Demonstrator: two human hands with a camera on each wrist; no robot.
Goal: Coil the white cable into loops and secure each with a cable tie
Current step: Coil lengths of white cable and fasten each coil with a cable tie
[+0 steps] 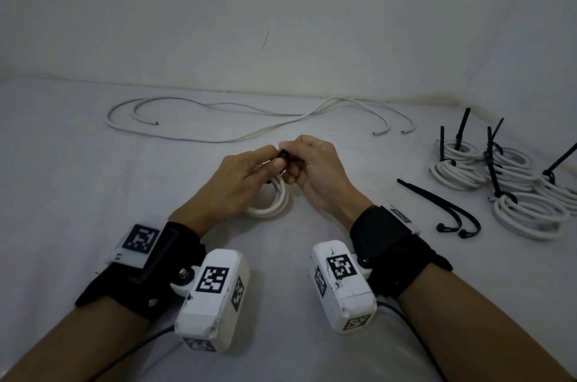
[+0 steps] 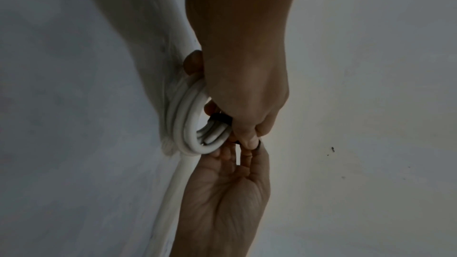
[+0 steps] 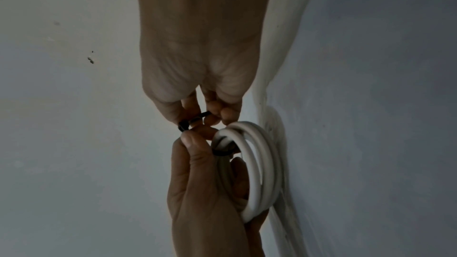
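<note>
A small coil of white cable [image 1: 272,204] stands on the white surface between my hands. My left hand [image 1: 271,163] grips the coil [image 3: 256,165] at its top, thumb pressed by the black cable tie [image 1: 283,158] that wraps the strands. My right hand [image 1: 289,160] pinches the tie's free end; in the right wrist view the tie's head [image 3: 184,125] sits between thumb and forefinger. In the left wrist view the tie [image 2: 220,118] shows as a dark band on the coil [image 2: 188,124] under my left fingers. The rest of the tie is hidden by the fingers.
Loose white cables [image 1: 218,119] lie spread along the back, near the wall. Several finished coils with upright black ties [image 1: 515,188] are piled at the right. Two spare black cable ties [image 1: 443,206] lie just right of my right wrist.
</note>
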